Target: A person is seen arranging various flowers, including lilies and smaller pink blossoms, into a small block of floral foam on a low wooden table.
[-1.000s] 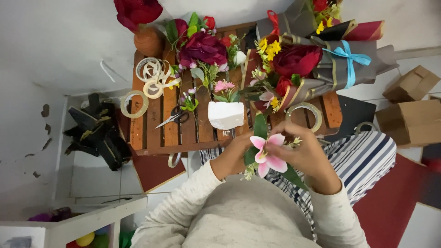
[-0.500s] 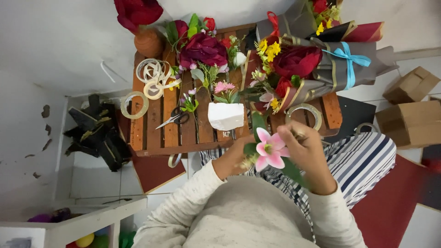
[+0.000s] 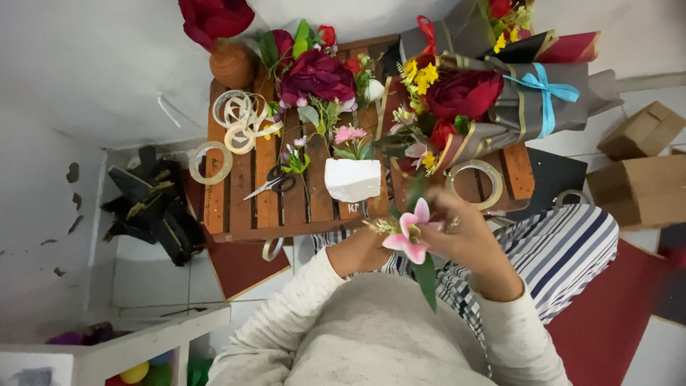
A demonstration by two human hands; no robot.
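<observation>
Both hands, left hand (image 3: 361,250) and right hand (image 3: 468,239), pinch the pink-and-white artificial lily (image 3: 409,232) between closed fingers; steady its stem below the fingertips, leaves clear.

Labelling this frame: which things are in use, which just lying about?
In use: pink lily, held by left hand and right hand; its leaf.
Lying about: scissors, white block, ribbon rolls, tape ring, wrapped bouquet, boxes.

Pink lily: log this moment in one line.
left hand: on stem | right hand: grips pink lily | white foam block, scissors: on wooden crate
</observation>
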